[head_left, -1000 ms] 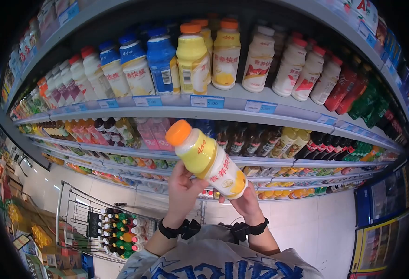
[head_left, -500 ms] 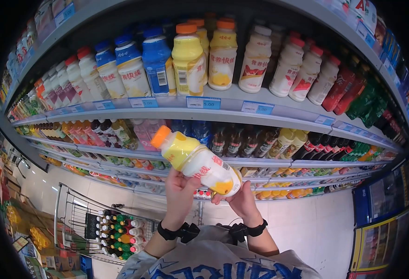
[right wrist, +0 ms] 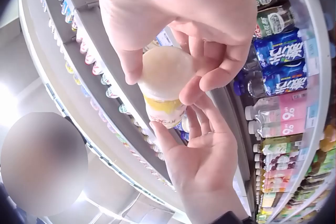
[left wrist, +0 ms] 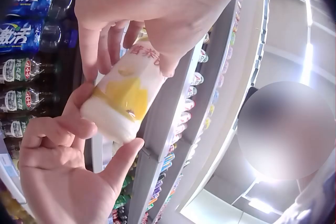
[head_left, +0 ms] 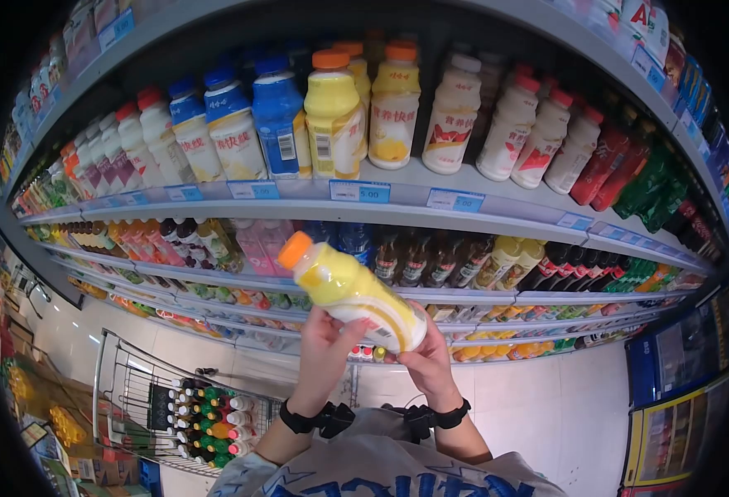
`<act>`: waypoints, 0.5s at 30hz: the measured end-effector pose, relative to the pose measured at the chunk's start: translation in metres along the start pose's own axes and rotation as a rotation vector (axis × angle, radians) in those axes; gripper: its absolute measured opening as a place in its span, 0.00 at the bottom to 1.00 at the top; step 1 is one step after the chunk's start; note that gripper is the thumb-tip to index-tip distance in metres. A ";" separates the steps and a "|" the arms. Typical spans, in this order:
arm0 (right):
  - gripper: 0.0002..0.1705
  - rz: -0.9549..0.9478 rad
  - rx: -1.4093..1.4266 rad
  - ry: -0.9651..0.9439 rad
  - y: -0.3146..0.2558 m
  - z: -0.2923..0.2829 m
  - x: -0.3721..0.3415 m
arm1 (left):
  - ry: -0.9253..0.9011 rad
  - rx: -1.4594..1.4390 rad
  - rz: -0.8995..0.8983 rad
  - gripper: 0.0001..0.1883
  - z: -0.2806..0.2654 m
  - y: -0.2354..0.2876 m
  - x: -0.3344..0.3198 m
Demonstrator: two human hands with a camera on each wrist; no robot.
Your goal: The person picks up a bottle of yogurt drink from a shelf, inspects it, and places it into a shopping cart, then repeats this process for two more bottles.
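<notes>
Both hands hold a yellow and white drink bottle (head_left: 360, 294) with an orange cap, tilted in front of the shelves, its cap toward the upper left. My left hand (head_left: 328, 352) grips the middle of the bottle, thumb on the near side and fingers behind. Around the base, the fingers and thumb of my right hand (head_left: 432, 366) pinch the lower end. In the left wrist view, red lettering and a yellow picture show on the bottle (left wrist: 123, 95). The right wrist view looks onto its pale bottom (right wrist: 167, 71).
Similar yellow bottles (head_left: 334, 120) with orange caps stand on the upper shelf (head_left: 364, 197), beside blue-capped and red-capped ones. Lower shelves carry more drinks. A wire shopping cart (head_left: 103, 389) with several bottles (head_left: 211, 418) stands at the lower left. Refrigerated cabinets (head_left: 683, 431) are at right.
The bottle has been turned about its length, so the front lettering has rolled away and a striped side with a barcode shows. It also lies more slanted than a second ago; both hands keep hold.
</notes>
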State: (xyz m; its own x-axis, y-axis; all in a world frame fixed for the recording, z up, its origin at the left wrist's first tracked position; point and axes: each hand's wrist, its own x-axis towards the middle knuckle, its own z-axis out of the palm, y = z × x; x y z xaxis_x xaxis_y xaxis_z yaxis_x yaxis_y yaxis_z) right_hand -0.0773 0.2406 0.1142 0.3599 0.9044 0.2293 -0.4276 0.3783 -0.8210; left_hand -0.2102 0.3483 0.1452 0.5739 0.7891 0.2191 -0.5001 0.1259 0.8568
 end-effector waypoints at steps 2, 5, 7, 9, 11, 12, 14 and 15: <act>0.44 -0.059 -0.135 0.055 -0.003 0.009 0.000 | 0.020 0.012 0.023 0.21 -0.001 -0.003 -0.001; 0.45 0.083 0.095 -0.191 0.011 -0.022 0.000 | 0.044 0.002 0.039 0.19 -0.001 0.000 -0.004; 0.47 0.170 0.241 -0.239 0.014 -0.023 0.000 | 0.051 -0.024 0.039 0.19 -0.003 0.000 -0.004; 0.49 0.260 0.387 -0.287 0.014 -0.018 0.000 | -0.043 0.012 0.056 0.23 -0.009 0.000 -0.003; 0.50 0.253 0.314 -0.185 0.011 -0.008 -0.003 | -0.124 -0.041 0.060 0.23 -0.002 0.013 -0.007; 0.50 0.255 0.315 -0.185 0.012 -0.008 -0.004 | -0.209 -0.093 0.067 0.24 0.001 0.020 -0.008; 0.48 0.154 0.324 -0.179 0.016 -0.010 -0.005 | -0.252 -0.058 0.093 0.27 0.001 0.024 -0.007; 0.48 0.158 0.324 -0.181 0.017 -0.011 -0.005 | -0.296 -0.022 0.118 0.29 0.000 0.025 -0.008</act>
State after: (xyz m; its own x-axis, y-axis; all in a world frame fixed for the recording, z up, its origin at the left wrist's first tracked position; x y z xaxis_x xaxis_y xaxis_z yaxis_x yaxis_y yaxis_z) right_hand -0.0768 0.2397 0.0934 0.1292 0.9656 0.2258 -0.7156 0.2484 -0.6528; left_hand -0.2271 0.3449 0.1654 0.6729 0.5903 0.4458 -0.5870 0.0593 0.8074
